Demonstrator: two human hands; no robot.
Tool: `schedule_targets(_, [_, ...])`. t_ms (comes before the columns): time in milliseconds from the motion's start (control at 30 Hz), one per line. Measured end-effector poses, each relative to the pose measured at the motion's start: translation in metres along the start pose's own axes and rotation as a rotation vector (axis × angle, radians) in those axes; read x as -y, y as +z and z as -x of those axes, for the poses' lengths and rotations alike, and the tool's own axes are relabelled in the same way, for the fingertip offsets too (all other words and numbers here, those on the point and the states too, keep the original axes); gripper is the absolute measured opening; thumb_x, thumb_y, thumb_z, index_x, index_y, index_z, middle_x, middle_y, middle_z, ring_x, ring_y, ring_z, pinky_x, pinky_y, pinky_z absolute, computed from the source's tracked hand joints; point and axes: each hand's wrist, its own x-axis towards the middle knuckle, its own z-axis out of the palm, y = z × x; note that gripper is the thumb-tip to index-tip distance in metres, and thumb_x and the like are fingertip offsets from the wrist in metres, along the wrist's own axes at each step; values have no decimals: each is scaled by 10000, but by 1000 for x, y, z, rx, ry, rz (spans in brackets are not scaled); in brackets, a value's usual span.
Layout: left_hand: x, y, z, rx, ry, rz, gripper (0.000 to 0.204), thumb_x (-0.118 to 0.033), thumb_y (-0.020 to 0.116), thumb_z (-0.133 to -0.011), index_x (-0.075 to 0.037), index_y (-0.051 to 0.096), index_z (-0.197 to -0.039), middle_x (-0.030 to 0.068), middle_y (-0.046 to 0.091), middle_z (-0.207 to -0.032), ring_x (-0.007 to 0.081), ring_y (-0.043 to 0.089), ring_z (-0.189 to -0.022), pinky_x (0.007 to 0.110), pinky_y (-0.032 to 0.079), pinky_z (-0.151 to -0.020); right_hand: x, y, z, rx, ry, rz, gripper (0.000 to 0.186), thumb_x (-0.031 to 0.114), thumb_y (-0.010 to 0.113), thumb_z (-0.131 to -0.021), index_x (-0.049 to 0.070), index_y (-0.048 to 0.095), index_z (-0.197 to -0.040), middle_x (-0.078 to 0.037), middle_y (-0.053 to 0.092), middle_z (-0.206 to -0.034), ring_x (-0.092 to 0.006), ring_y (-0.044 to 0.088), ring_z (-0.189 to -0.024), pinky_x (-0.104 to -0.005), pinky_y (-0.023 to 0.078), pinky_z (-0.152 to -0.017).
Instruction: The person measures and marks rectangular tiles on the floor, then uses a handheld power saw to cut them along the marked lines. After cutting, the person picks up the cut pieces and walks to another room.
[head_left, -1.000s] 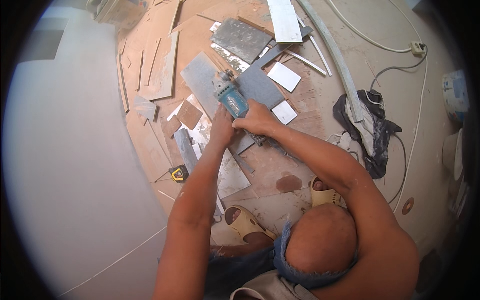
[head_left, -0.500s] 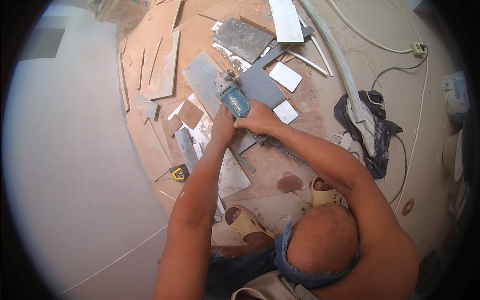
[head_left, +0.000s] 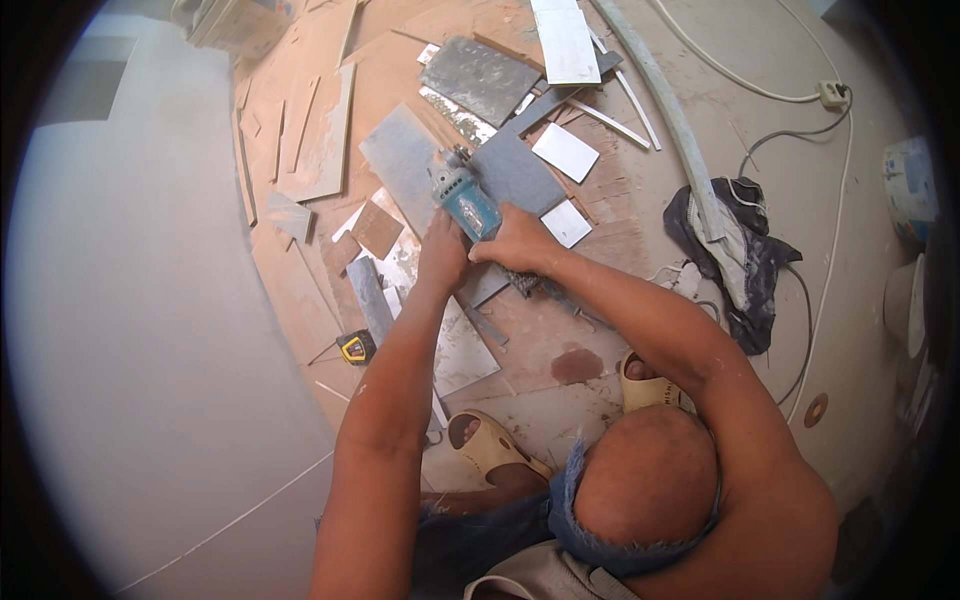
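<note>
My right hand (head_left: 518, 240) is wrapped round the body of a teal angle grinder (head_left: 468, 208). The grinder's metal head points away from me, over a grey tile (head_left: 392, 150); its disc is hard to make out in the dust. Close along the grinder's left side, my left hand (head_left: 441, 248) lies with fingers stretched out on the tile. Another dark grey tile (head_left: 518, 172) is just right of the grinder head. White-smeared board or tile (head_left: 462, 350) shows beneath my left wrist.
Tile offcuts surround the work, with white pieces (head_left: 567, 158) to the right. A yellow-black tape measure (head_left: 356, 347) lies left. A long metal bar (head_left: 672, 130), dark cloth bag (head_left: 745, 265) and cable with socket (head_left: 832, 95) are right. My sandalled feet (head_left: 490, 443) are close by.
The grinder has shifted slightly toward me along the grey tile. Dust looks thicker round its head. Both hands keep their places on the grinder and tile.
</note>
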Motion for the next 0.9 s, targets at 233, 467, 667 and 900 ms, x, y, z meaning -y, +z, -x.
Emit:
schedule_targets(233, [-3,-1,-2,12,0,33,766,-206,760,-855,66,400,-1473,262,361,-1572,397,272,-1519,464,266,-1242,-8,0,4,-7,-10,-37,846,412,856,-626,-154,576,-1191,-342,670,-1120,-427,678,-1051,-407,533,-932])
schedule_targets(467, [-6,-4,0,25,-17,13,796,-185,784,-828,66,394,-1475,237,357,-1579,396,275,-1517,459,271,-1239,-6,-2,8,13,-2,-12,831,410,859,-640,-148,584,-1190,-341,670,-1119,-428,675,-1058,-413,531,-933])
schedule_targets(667, [-2,-2,0,35,-15,-10,814,-202,801,-822,66,394,-1474,237,360,-1577,399,261,-1523,461,275,-1238,-6,-2,11,25,-6,-19,836,421,860,-650,-134,588,-1212,-332,669,-1142,-431,669,-1078,-414,522,-953])
schedule_targets(900, [-5,-2,-1,42,-31,-9,788,-239,813,-812,93,438,-1421,255,405,-1542,402,261,-1523,474,279,-1233,-9,-2,16,20,14,-20,842,418,856,-649,-125,585,-1232,-326,671,-1155,-425,671,-1081,-410,523,-956])
